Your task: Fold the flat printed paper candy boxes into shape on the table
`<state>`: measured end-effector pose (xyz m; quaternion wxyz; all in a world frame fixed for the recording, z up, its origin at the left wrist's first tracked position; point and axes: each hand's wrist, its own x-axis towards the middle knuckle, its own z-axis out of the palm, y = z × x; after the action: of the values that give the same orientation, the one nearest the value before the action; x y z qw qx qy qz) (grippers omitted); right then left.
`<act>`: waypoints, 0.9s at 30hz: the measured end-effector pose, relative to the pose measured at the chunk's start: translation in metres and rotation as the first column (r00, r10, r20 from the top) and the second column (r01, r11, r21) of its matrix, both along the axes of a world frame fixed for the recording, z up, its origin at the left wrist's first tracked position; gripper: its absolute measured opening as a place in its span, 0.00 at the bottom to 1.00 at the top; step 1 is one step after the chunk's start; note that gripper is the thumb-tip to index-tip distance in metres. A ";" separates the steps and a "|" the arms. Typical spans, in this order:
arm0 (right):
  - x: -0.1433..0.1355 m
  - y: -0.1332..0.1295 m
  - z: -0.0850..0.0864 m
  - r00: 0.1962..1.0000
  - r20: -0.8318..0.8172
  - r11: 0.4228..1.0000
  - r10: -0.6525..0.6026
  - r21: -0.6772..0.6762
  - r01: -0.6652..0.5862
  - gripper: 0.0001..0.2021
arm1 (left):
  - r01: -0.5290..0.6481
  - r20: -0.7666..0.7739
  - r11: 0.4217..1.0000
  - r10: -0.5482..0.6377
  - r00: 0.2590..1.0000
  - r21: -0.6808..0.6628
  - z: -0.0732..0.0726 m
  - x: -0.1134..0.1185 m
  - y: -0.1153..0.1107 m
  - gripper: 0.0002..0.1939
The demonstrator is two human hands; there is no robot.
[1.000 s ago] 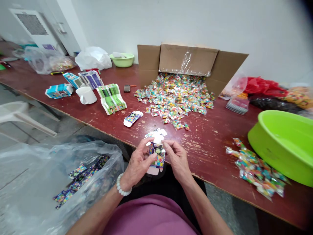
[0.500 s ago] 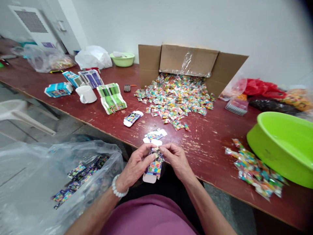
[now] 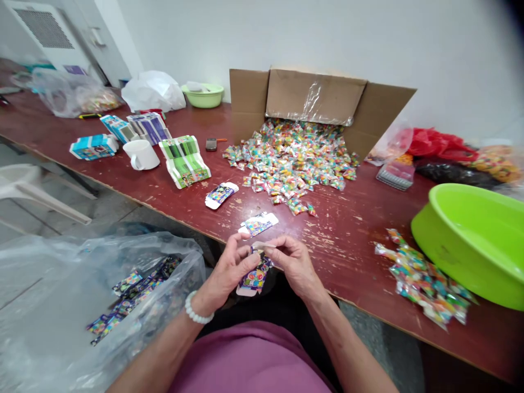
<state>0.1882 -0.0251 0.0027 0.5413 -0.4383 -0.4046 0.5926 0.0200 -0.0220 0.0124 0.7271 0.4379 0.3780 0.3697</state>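
Observation:
A small purple printed carton (image 3: 254, 277) is held between both hands over the table's front edge. My left hand (image 3: 231, 266), with a white bead bracelet at the wrist, grips the carton's left side with thumb and fingers. The thumb and fingers of my right hand (image 3: 295, 266) pinch the white flap at its upper end. Just beyond my fingers lies a second flat carton (image 3: 258, 224), and farther left is another one (image 3: 221, 195). Wrapped candies (image 3: 292, 158) spill in a heap from a cardboard box (image 3: 315, 97) behind.
On the right stand a green basin (image 3: 462, 245) and a small candy pile (image 3: 423, 281). A white mug (image 3: 141, 155), a green carton bundle (image 3: 185, 161) and blue cartons (image 3: 94, 147) sit left. A clear plastic bag (image 3: 164, 245) with filled cartons hangs below the table's left edge.
The white flap at the carton's top has been folded over under my right fingers. The lower flap now shows less. The view has shifted slightly.

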 end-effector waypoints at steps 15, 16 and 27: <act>0.008 0.001 0.007 0.932 0.360 0.987 0.030 0.136 -0.084 0.09 | 0.055 -0.090 0.988 -0.068 0.994 -0.148 -0.008 0.014 0.000 0.33; 0.008 0.002 0.007 0.944 0.330 0.991 0.031 0.114 -0.073 0.10 | 0.053 -0.103 0.991 -0.066 0.992 -0.123 -0.008 0.013 0.000 0.32; 0.011 -0.002 0.017 0.910 0.414 0.955 0.030 0.256 -0.148 0.09 | 0.088 -0.038 0.991 -0.092 0.995 -0.099 -0.001 0.008 -0.002 0.36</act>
<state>0.1996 -0.0273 0.0192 0.4745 -0.4510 -0.6080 0.4493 0.0283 -0.0236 0.0114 0.7554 0.4262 0.3909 0.3083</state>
